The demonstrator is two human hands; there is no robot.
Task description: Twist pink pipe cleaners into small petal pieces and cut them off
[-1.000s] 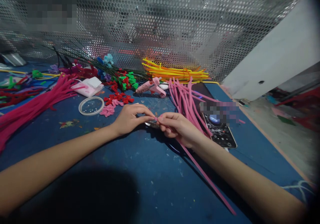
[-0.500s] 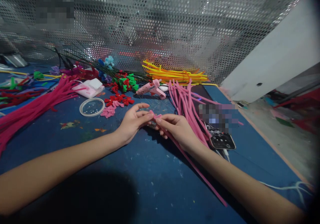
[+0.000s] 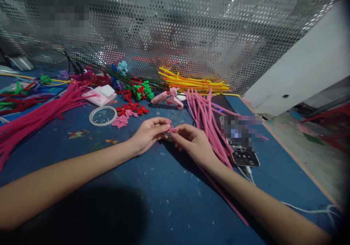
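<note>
Over the middle of the blue table, my left hand (image 3: 150, 133) pinches the bent end of a pink pipe cleaner (image 3: 224, 198) between thumb and fingers. My right hand (image 3: 191, 139) is closed on the same pipe cleaner just beside it, fingertips almost meeting. The stem's long tail runs under my right forearm toward the front right. A small folded part shows between the fingertips; its exact shape is partly hidden. Left of my left hand lie pink pipe-cleaner flowers (image 3: 120, 121) and red ones (image 3: 133, 109). A bundle of pink pipe cleaners (image 3: 209, 123) lies beyond my right hand.
Behind my hands rests a pink glue gun (image 3: 168, 98), near yellow pipe cleaners (image 3: 194, 81). A tape ring (image 3: 102, 116), a white packet (image 3: 101, 95) and magenta pipe cleaners (image 3: 46, 110) lie left. A phone (image 3: 244, 158) with a cable is at right. Perforated metal (image 3: 175, 30) backs the table.
The fingers of my left hand have curled in closer around the pink pipe cleaner. Its bent end now points more upward between the fingertips. The view has shifted slightly.
</note>
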